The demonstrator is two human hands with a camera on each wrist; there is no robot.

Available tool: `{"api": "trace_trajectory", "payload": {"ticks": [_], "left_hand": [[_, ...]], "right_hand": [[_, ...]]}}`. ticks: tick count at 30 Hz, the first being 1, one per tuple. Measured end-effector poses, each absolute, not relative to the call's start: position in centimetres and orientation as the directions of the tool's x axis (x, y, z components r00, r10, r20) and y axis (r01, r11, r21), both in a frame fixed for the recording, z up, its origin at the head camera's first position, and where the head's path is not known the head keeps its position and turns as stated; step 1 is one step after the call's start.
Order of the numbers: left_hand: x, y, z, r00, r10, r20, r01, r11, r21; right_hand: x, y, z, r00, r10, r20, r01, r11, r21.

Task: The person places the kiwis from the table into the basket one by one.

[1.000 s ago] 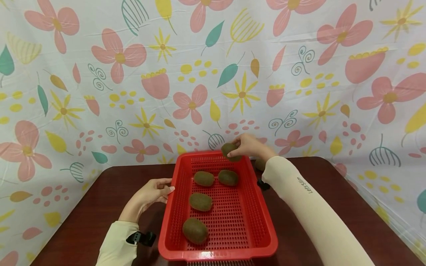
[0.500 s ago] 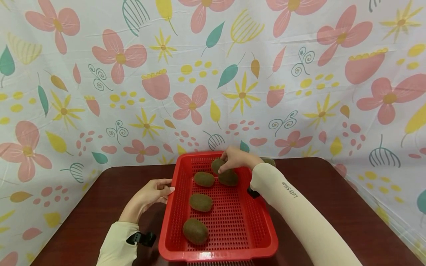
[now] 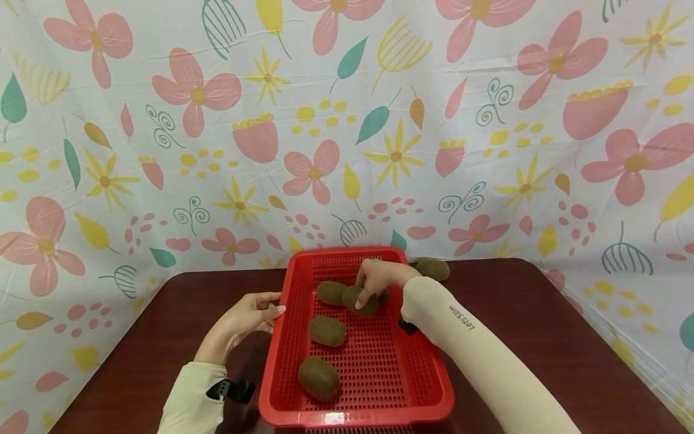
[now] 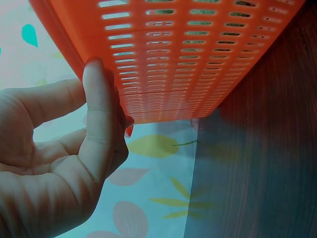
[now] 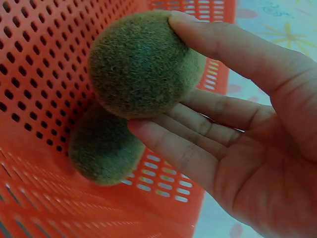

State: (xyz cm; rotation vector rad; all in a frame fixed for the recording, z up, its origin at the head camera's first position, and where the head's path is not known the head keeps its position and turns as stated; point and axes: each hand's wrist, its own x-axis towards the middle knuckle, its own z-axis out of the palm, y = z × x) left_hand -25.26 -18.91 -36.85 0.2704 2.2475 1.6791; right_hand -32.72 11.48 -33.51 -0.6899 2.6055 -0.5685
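Observation:
A red perforated basket (image 3: 355,418) sits on the dark table. My left hand (image 3: 246,316) grips its left rim, thumb and fingers against the edge; in the left wrist view the thumb lies along the outer wall (image 4: 163,64). Between thumb and fingertips my right hand (image 3: 379,278) holds a fuzzy brown kiwi (image 5: 141,64) inside the basket's far half. A second kiwi (image 5: 106,148) lies right behind the held one, mostly covered by the hand in the head view. More kiwis rest on the basket floor: one far left (image 3: 329,293), one mid-left (image 3: 328,331), one near left (image 3: 318,378).
Another kiwi (image 3: 434,269) lies on the table beyond the basket's far right corner. A dark reddish table (image 3: 542,337) extends on both sides. Behind it hangs a white floral cloth (image 3: 347,120).
My right hand has carried its kiwi from above the far right rim leftward and down into the basket, beside the others there. The left hand has stayed at the left rim.

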Motion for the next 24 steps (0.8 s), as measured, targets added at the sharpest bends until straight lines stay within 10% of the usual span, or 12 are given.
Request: {"api": "trace_trajectory", "payload": {"ticks": [24], "left_hand": [[-25.3,-18.8,-37.0,-0.935,0.323,-0.145,-0.044,0.301,0.953]], "right_hand": [[-32.4,10.7,-35.8,-0.78,-0.475,-0.408,-0.265,0.841,-0.473]]}}
